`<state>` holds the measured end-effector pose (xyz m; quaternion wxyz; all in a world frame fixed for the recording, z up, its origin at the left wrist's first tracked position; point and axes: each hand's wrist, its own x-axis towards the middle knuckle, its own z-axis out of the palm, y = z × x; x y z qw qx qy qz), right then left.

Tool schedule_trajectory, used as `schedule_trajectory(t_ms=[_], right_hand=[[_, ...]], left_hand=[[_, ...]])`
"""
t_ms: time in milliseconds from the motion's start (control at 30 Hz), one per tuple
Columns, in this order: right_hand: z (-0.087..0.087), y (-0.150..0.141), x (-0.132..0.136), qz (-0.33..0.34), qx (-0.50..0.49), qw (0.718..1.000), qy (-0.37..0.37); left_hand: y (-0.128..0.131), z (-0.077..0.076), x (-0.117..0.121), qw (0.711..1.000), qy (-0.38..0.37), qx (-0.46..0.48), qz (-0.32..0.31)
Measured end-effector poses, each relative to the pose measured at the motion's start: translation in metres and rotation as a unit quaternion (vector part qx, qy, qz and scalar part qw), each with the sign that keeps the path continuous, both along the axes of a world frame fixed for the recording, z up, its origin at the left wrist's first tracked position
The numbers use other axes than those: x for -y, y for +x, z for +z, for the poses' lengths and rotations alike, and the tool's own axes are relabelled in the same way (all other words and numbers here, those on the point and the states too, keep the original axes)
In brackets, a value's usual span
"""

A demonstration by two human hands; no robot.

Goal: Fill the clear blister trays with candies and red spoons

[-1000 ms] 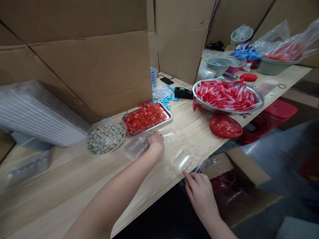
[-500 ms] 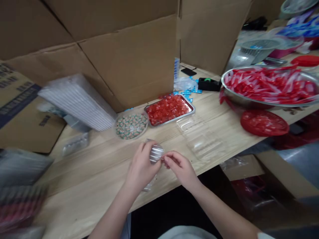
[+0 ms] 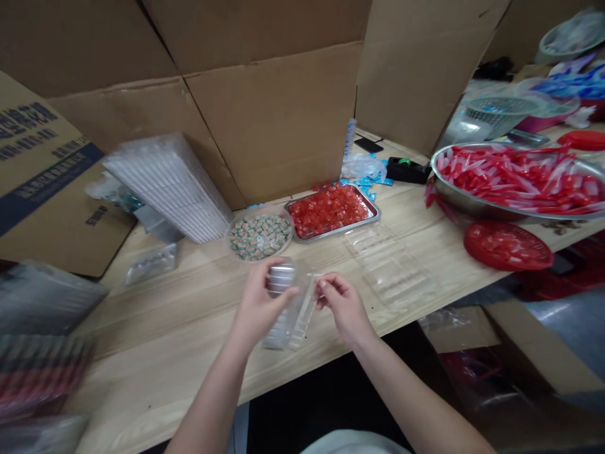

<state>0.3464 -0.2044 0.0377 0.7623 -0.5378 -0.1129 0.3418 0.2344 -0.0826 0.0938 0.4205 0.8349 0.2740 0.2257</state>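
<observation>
My left hand (image 3: 261, 304) grips a clear ribbed plastic tray (image 3: 292, 312), held up above the light wooden table (image 3: 189, 334). My right hand (image 3: 344, 309) is just beside it, with its fingertips pinched on the tray's thin upper edge. Further along the table lies a second clear tray (image 3: 390, 268), with neither hand touching it. Nearest my hands at the back is a round dish of wrapped green-and-white sweets (image 3: 259, 237). Beside the dish sits a metal tray of red wrapped sweets (image 3: 331, 211).
A stack of clear trays (image 3: 167, 189) leans against the cardboard panels (image 3: 269, 120). A steel bowl of red-and-white wrapped sticks (image 3: 515, 180) and a red round basket (image 3: 508, 246) stand at right. A black tape dispenser (image 3: 406, 170) sits among blue wrappers.
My hands have moved slightly apart, and the clear tray now hangs lower and more opened out between them. My view has shifted a little, so the table items sit further right.
</observation>
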Motion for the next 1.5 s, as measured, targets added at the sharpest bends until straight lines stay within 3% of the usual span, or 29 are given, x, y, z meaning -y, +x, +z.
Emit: schedule_trajectory(t_ms=[100, 200, 300, 400, 467, 567, 667, 833, 967, 1200, 1400, 1500], right_hand=[[-0.021, 0.027, -0.001, -0.073, -0.033, 0.996, -0.03], [-0.036, 0.045, 0.01, -0.09, -0.029, 0.992, -0.078], [-0.028, 0.03, 0.027, -0.075, -0.001, 0.992, -0.099], [0.002, -0.004, 0.035, 0.045, 0.034, 0.996, -0.064], [0.022, -0.022, 0.036, 0.107, 0.028, 0.993, -0.038], [0.037, -0.031, 0.035, 0.084, -0.003, 0.996, -0.026], [0.038, -0.03, 0.037, 0.079, -0.023, 0.996, -0.022], [0.035, -0.034, 0.043, 0.152, 0.011, 0.988, -0.031], [0.036, -0.04, 0.041, 0.155, 0.013, 0.987, -0.032], [0.038, -0.049, 0.036, 0.16, 0.015, 0.987, -0.03], [0.034, -0.058, 0.028, 0.104, -0.029, 0.994, -0.018], [0.025, -0.052, 0.032, 0.068, -0.068, 0.995, -0.001]], left_hand=[[-0.021, 0.002, -0.023, 0.992, 0.004, 0.047, 0.115], [-0.043, 0.004, -0.024, 0.981, 0.112, 0.029, 0.154], [-0.049, 0.002, 0.001, 0.983, 0.157, -0.033, 0.094], [-0.036, -0.002, 0.031, 0.992, 0.11, -0.053, 0.018], [-0.025, -0.003, 0.045, 0.996, 0.079, -0.047, 0.017], [-0.018, 0.0, 0.053, 0.998, 0.049, -0.034, 0.02], [-0.021, 0.003, 0.054, 1.0, 0.019, -0.017, -0.007], [-0.029, 0.006, 0.057, 1.0, -0.006, -0.014, -0.005], [-0.035, 0.008, 0.056, 1.0, -0.018, -0.019, -0.004], [-0.044, 0.007, 0.05, 0.993, -0.113, -0.005, -0.021], [-0.051, 0.008, 0.043, 0.999, -0.048, -0.001, -0.006], [-0.068, 0.006, 0.023, 0.998, 0.052, -0.008, 0.032]])
